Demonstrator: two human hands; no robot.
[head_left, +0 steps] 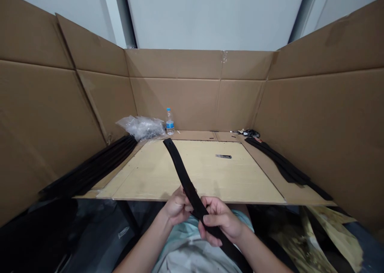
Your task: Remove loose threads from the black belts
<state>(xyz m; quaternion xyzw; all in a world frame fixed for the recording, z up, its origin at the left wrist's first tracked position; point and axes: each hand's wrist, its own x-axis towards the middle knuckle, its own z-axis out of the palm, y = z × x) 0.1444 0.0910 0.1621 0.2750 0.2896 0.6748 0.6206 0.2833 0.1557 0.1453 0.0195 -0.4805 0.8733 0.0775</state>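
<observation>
A long black strap [181, 170], flat like a belt, runs from above the board down past my lap and out at the bottom of the view. A small hole or stud shows near its far end. My left hand [179, 206] has its fingers curled round the strap's left edge, partly hidden behind it. Lower down, my right hand [221, 220] pinches the strap with the thumb on top and the fingers beneath. Beyond the hands, a pair of thread snips [223, 156] lies on the pale board [144, 177].
Black strips lie in a pile [99, 167] at the left, and more black strips [282, 161] lie at the right. A plastic bag [142, 127], a water bottle [169, 123] and a small dark tangle [249, 133] sit at the back. Cardboard walls [192, 101] enclose three sides.
</observation>
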